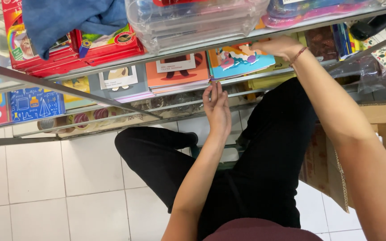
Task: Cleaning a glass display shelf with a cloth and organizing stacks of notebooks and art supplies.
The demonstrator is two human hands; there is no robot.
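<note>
Booklets being handled on the middle glass shelf, both hands in the stack area.

Left hand (216, 109) is held flat, fingers straight and together, grip not closed on anything, fingertips touching the near edge of the stack under the orange booklet (177, 70). Right hand (279, 47) is laid palm-down on the blue illustrated booklet (242, 60), just right of the orange one; whether its grip is closed on the cover cannot be told. Judgement: the stack edge is best squared with the flat left hand while the blue booklet is kept pinned, so covers are not bent against the glass shelf (112, 117). Clear plastic boxes (193, 20) sit on the shelf above.
</note>
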